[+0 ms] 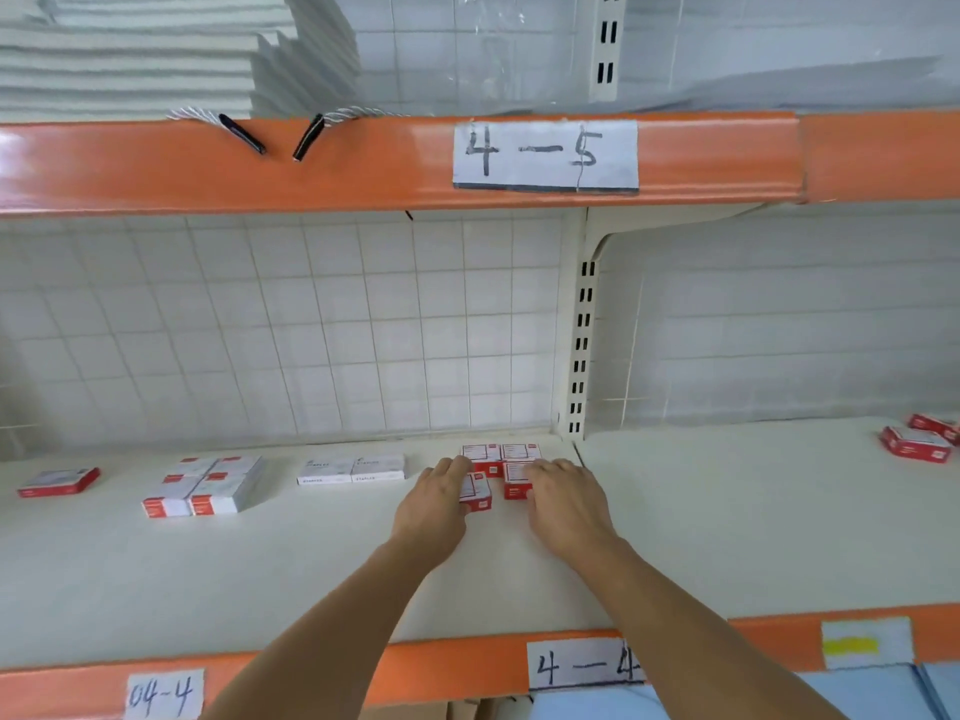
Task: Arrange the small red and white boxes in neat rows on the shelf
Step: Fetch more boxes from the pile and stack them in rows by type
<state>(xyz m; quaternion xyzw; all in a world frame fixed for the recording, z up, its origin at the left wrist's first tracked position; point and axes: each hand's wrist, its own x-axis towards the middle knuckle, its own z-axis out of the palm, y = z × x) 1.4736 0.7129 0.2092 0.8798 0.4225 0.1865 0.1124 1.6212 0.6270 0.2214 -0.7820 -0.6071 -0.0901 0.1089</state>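
The left hand (pixel 434 504) and right hand (pixel 563 504) each have a grip on 1 small red and white box (pixel 478 491) on the shelf (pixel 727 511), 2 more behind.

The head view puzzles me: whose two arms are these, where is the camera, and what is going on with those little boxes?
No machine here: a person wears a camera on the head, looking forward and down at their own arms. The left hand and right hand rest on a cluster of small red and white cardboard boxes at the back of a cream metal shelf, apparently nudging them into rows. Whether the fingers grip any box is hidden. Farther left lie bigger red and white packs and flat white boxes. A handwritten paper label above reads 4-5.
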